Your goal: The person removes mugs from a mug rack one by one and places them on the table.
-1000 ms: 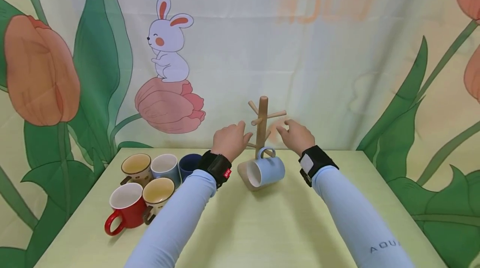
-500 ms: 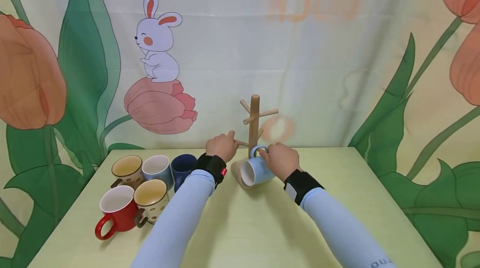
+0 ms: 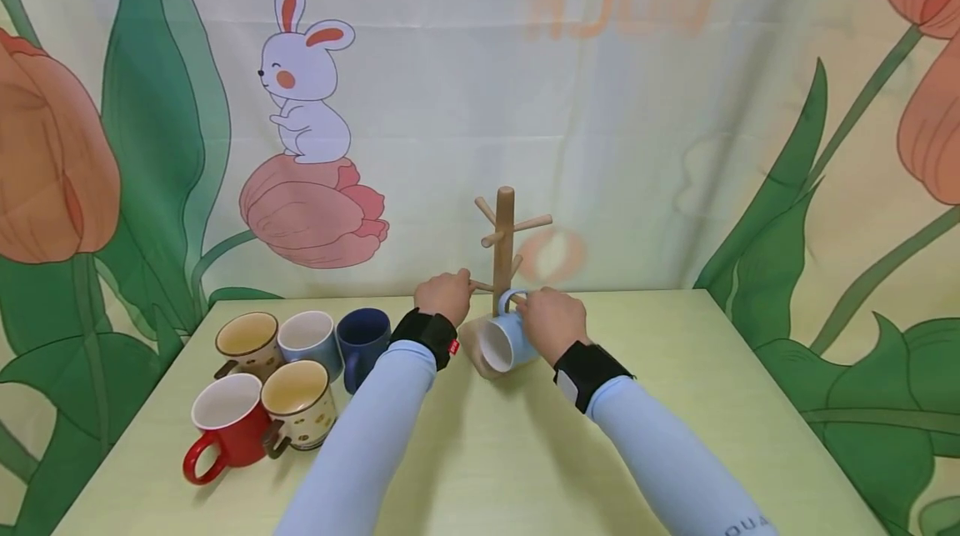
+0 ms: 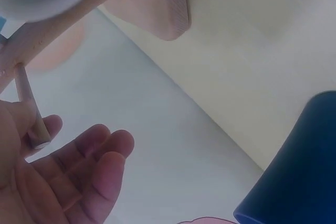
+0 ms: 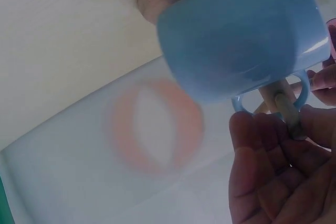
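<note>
A wooden mug tree (image 3: 503,248) stands near the back of the table, with a light blue mug (image 3: 522,338) hanging sideways from a lower peg. In the right wrist view that peg (image 5: 286,109) passes through the mug's handle (image 5: 303,88). My right hand (image 3: 555,323) pinches the peg's end beside the handle. On the other side, my left hand (image 3: 442,297) holds another lower peg (image 4: 27,90) between thumb and forefinger, the other fingers loosely bent. The upper pegs (image 3: 534,222) carry nothing.
At the left stand a red mug (image 3: 238,432), two cream mugs with brown handles, one of them in front (image 3: 307,419), a blue-and-white mug (image 3: 318,346) and a dark blue mug (image 3: 365,344). A printed curtain (image 3: 420,102) hangs behind the table.
Both hands have come down from beside the mug tree onto its lower pegs, the left first, the right reaching in at the mug's handle. The view has shifted slightly to the right.
</note>
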The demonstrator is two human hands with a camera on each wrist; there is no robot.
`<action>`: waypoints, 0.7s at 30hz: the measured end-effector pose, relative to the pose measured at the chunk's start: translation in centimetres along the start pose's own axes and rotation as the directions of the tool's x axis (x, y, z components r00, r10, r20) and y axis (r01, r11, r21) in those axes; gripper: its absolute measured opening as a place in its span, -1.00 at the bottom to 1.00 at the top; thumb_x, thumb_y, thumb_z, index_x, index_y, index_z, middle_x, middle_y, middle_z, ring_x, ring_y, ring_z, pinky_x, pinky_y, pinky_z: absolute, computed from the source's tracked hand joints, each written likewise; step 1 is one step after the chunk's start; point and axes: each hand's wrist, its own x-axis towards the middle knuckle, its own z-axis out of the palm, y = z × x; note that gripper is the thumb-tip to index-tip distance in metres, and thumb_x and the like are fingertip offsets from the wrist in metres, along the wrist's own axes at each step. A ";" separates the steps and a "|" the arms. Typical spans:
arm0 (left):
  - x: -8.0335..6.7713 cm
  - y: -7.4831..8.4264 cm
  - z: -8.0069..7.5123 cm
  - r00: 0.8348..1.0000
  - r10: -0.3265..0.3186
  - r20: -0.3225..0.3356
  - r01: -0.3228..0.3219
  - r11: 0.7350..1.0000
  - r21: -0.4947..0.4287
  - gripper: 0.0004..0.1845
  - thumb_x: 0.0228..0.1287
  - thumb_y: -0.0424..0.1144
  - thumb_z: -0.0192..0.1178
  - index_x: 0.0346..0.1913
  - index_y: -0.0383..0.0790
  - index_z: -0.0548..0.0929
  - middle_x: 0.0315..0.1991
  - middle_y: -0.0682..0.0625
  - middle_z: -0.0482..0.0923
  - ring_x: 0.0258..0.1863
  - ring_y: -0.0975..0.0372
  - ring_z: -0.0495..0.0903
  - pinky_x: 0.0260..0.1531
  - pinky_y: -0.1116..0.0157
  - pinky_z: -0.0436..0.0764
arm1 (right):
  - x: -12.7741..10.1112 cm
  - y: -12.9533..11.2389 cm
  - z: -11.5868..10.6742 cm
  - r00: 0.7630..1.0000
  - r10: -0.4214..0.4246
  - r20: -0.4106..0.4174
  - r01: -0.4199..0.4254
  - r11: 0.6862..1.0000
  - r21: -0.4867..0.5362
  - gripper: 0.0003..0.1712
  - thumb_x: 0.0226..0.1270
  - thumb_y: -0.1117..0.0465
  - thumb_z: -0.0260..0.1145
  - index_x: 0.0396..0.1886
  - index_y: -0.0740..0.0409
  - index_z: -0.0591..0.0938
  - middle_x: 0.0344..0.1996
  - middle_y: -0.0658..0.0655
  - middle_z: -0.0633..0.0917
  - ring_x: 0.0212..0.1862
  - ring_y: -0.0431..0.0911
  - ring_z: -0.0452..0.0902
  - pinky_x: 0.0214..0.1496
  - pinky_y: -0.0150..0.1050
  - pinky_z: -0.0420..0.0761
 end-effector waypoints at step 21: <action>-1.6 -0.1 0.6 0.996 0.033 -0.086 -0.035 0.999 -0.026 -0.74 0.50 -0.08 0.09 -0.19 -0.24 0.57 -0.43 -0.19 0.67 -0.41 -0.03 0.71 -0.52 0.05 0.63 | 1.2 0.8 -0.1 0.996 0.050 0.070 -0.050 0.999 0.002 -0.62 0.51 0.02 0.19 -0.40 0.14 0.75 -0.46 0.14 0.70 -0.44 0.03 0.65 -0.51 -0.01 0.59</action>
